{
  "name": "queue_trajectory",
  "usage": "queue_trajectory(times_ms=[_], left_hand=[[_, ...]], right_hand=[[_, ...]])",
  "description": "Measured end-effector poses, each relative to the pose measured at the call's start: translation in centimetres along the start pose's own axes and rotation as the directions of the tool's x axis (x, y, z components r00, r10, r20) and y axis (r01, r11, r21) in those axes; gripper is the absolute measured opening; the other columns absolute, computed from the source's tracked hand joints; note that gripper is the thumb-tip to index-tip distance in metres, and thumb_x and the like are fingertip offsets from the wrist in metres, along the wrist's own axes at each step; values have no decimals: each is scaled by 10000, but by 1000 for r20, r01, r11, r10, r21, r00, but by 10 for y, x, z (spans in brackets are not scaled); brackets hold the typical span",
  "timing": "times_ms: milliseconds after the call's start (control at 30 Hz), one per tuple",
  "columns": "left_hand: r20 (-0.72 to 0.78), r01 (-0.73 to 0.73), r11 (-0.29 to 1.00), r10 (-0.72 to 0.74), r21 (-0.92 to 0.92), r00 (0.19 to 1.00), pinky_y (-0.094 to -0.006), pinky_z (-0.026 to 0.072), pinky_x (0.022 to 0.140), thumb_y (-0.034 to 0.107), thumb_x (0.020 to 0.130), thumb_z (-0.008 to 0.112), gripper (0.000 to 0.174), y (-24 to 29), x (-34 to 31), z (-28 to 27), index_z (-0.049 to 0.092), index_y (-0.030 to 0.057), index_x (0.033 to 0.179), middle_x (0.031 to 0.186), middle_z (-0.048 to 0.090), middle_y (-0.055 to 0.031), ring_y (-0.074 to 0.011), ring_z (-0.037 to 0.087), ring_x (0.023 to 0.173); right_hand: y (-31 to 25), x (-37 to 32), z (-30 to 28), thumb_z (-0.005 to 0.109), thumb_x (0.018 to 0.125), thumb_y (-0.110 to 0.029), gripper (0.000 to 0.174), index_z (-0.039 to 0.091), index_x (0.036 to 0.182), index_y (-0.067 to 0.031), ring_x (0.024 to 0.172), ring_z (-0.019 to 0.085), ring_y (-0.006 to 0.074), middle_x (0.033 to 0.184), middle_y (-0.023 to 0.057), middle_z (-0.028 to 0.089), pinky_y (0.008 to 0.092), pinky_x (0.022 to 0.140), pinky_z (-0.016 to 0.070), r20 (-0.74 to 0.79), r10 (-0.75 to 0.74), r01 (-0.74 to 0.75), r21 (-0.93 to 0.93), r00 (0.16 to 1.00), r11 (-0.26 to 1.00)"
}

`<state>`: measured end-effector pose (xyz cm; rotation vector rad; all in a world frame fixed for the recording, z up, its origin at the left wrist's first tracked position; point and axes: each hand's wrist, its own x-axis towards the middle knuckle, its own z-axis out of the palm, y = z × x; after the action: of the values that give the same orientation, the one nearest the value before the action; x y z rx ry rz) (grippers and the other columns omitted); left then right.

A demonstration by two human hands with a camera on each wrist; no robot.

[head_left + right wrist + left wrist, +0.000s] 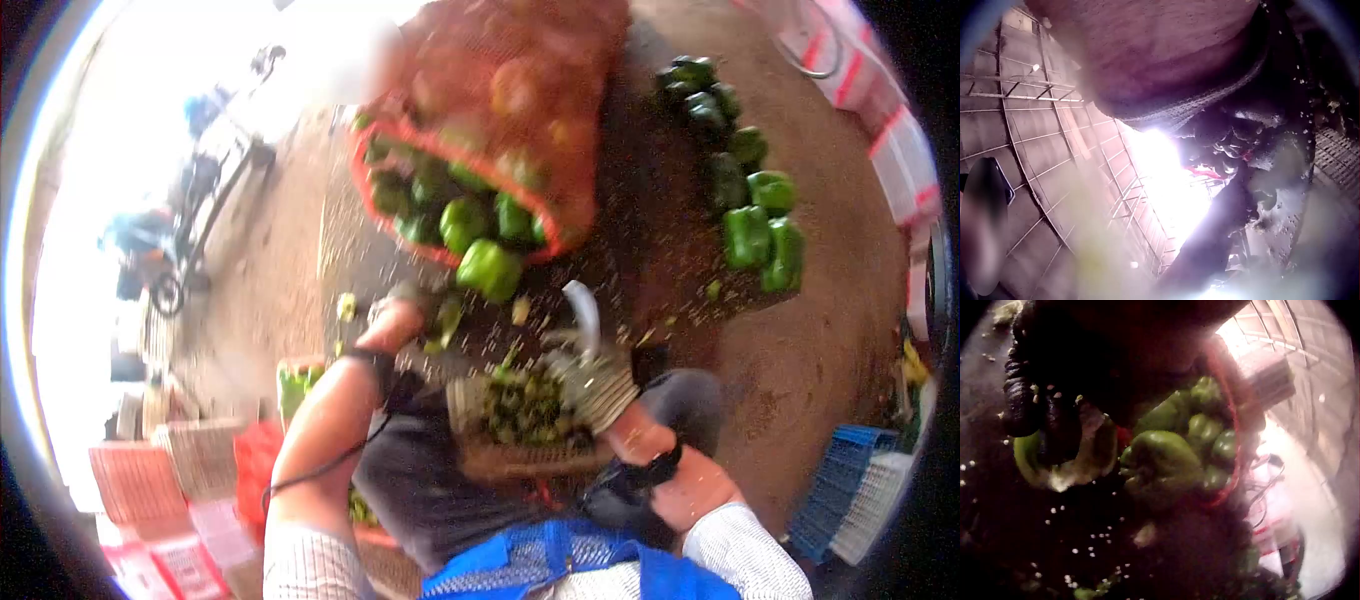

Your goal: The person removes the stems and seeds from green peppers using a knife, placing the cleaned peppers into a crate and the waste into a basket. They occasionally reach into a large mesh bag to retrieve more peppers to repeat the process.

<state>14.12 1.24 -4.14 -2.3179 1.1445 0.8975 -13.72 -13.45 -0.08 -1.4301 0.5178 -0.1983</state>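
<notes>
In the head view my left hand (403,305) is at the near side of the dark board, blurred. It holds a cut-open green bell pepper (1100,453), whose hollow shell shows under dark gloved fingers (1017,403) in the left wrist view. My right hand (590,385), in a pale knitted glove, grips a curved, pale, blade-like tool (583,312) pointing up and away. Below it stands a crate (525,460) of green pepper scraps. A whole bell pepper (489,270) lies at the mouth of a red mesh sack (570,190) full of peppers.
Several whole green peppers (748,237) lie in a row on the right of the seed-strewn board (650,270). Blue and white crates (845,490) stand at the lower right, more crates (135,485) at the lower left. A parked motorbike (165,250) is farther left.
</notes>
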Motion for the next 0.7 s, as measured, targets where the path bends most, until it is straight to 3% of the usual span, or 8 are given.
queue_trajectory(times_ms=[100,200,300,400,500,633,667,700], left_hand=[[-264,-340,472,222,-813,939,-384,486,918,215,925,571,339,-4,-8,14,617,181,1259,1237,630,-108,-283,627,1071],[-414,-527,821,410,-220,813,-384,475,938,335,938,542,363,31,-37,-1,615,166,1250,1228,633,-99,-261,604,1129],[-504,-364,925,262,-113,823,-437,499,877,395,932,527,367,24,-17,36,629,129,1164,1139,651,-162,-354,613,1070],[-363,225,840,-434,-493,825,-488,511,785,392,888,615,377,69,-56,0,563,65,1067,994,659,-240,-419,634,957],[-532,-38,791,-374,-610,760,-402,523,753,339,798,738,462,11,-7,76,534,46,1091,952,665,-147,-288,631,870],[-488,-466,155,-376,-871,788,-315,532,722,284,724,835,567,-33,19,120,514,39,1121,930,655,-59,-166,606,799],[-507,-365,383,-393,-849,767,-303,532,734,219,824,746,430,-21,-7,108,522,46,1148,945,643,-50,-170,600,788],[-404,-438,10,-405,-899,820,-304,531,745,199,852,708,375,-1,-33,87,533,55,1150,955,644,-42,-171,602,790]], right_hand=[[15,-3,5,627,873,-141,433,456,1264,-66,864,595,142,1054,80,626,304,741,513,26,-231,232,-66,973,970],[12,-5,3,635,887,-144,253,639,1109,-22,796,586,101,902,41,667,281,713,504,53,-88,88,0,995,996],[30,-2,3,631,898,-114,222,649,1105,-35,800,598,77,881,17,669,251,692,504,25,-57,55,62,998,997],[30,-3,-1,623,902,-83,207,658,1103,-43,811,612,78,879,18,674,241,689,507,2,-18,17,97,1000,995],[45,1,-2,623,903,-80,240,639,1137,-28,773,617,80,875,33,685,240,660,508,2,-28,28,41,1000,999],[29,-1,-6,654,897,-163,331,602,1193,-23,660,578,71,879,35,678,218,575,473,20,51,-53,92,998,994],[20,-3,-3,660,896,-177,346,598,1200,-25,644,570,70,884,35,677,213,563,465,16,62,-64,180,998,982],[14,-2,-2,660,893,-157,449,486,1293,-54,757,582,102,989,55,650,252,661,479,66,98,-108,171,993,979]])
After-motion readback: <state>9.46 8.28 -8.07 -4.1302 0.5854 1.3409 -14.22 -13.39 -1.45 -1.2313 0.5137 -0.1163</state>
